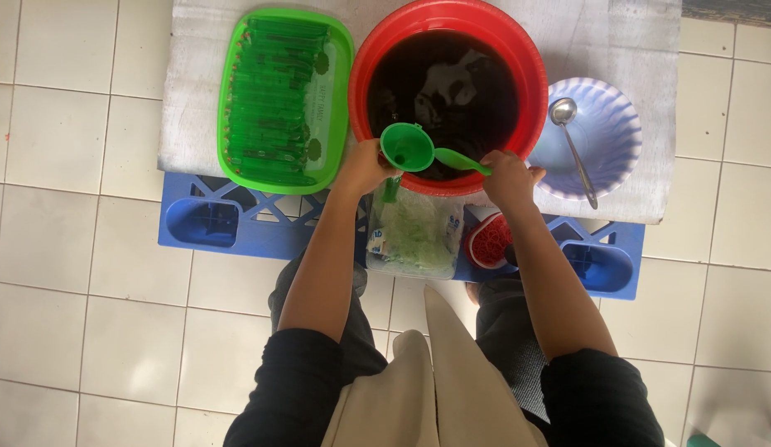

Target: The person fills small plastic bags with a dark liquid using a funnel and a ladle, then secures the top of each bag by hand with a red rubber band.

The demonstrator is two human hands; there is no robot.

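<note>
Left hand [365,165] closed on green funnel [406,147] at red basin [448,91] rim, catching drips; right hand [510,178] fingers pinching green scoop [460,160], tipped toward funnel; filled tubes trayed left of basin.

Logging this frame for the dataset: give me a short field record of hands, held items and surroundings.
left hand: holds green funnel at the near rim of the red basin
right hand: holds green scoop, bowl end at the funnel
basin contents: dark liquid
left of basin: green tray of filled green tubes
right of basin: pale bowl with metal spoon
below hands: clear bag, red rubber bands
support: blue crate
</note>
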